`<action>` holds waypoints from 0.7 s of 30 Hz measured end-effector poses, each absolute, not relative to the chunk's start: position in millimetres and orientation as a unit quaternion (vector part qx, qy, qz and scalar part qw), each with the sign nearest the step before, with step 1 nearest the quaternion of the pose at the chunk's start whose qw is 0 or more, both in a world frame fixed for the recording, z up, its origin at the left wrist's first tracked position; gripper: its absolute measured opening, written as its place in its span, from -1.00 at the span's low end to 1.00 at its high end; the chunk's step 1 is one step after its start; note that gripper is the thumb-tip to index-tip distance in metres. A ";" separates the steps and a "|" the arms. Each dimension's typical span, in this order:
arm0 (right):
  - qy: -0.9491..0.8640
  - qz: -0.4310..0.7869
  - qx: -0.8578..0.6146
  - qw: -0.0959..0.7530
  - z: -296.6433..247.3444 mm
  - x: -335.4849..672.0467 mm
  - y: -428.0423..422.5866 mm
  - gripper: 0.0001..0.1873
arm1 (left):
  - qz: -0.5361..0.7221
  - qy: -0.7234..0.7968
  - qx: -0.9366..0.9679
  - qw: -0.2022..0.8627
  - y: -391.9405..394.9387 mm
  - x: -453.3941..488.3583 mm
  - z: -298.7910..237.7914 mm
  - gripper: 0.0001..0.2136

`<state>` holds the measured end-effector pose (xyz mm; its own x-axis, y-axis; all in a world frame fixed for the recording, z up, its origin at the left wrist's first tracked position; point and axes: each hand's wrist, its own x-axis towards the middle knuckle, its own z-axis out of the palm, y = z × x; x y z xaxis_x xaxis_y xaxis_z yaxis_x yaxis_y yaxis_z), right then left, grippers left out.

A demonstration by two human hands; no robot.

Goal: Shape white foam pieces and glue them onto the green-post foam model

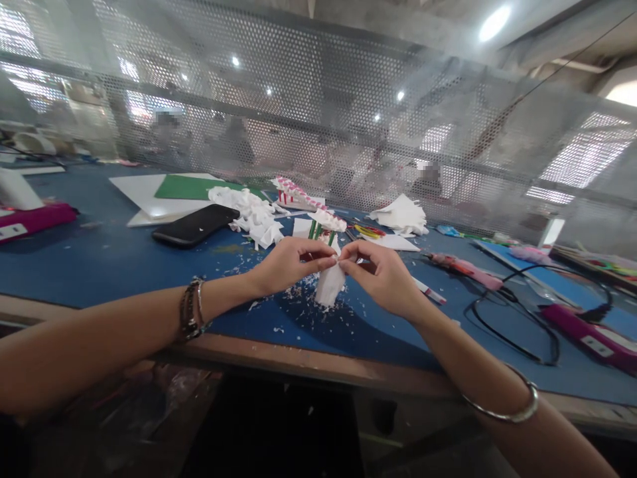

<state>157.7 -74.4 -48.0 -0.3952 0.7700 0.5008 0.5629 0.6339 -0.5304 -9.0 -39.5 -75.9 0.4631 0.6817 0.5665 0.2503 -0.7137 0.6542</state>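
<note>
Thumb and fingers of my left hand (293, 264) pinch the top of a white paper piece (329, 285). Close beside it, my right hand (381, 275) pinches the same piece, the two sets of fingertips nearly touching. The paper hangs down below them over the blue tabletop, where many small white scraps (279, 330) lie scattered. Just behind my fingers stand green sticks (312, 230) near a white bundle (328, 220). A row of pink-and-white pieces on red sticks (293, 191) runs behind that.
A black phone (195, 226) and crumpled white paper (246, 211) lie left of centre, near a green sheet (182, 187). On the right are a pink glue gun (465, 271), its black cable (522, 352) and a magenta power strip (592, 338). Perforated metal panels (318, 99) stand behind the table.
</note>
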 end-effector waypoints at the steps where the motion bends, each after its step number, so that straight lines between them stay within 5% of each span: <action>1: -0.820 0.138 -0.408 0.377 -48.9 157.4 -73.8 -0.95 | 0.434 0.284 0.821 0.240 -39.5 -8.9 -76.5 -0.75; 21: -0.793 0.140 -0.380 0.454 -56.8 156.4 -73.0 -0.95 | 0.442 0.282 0.831 0.188 -47.1 -8.3 -75.7 -0.78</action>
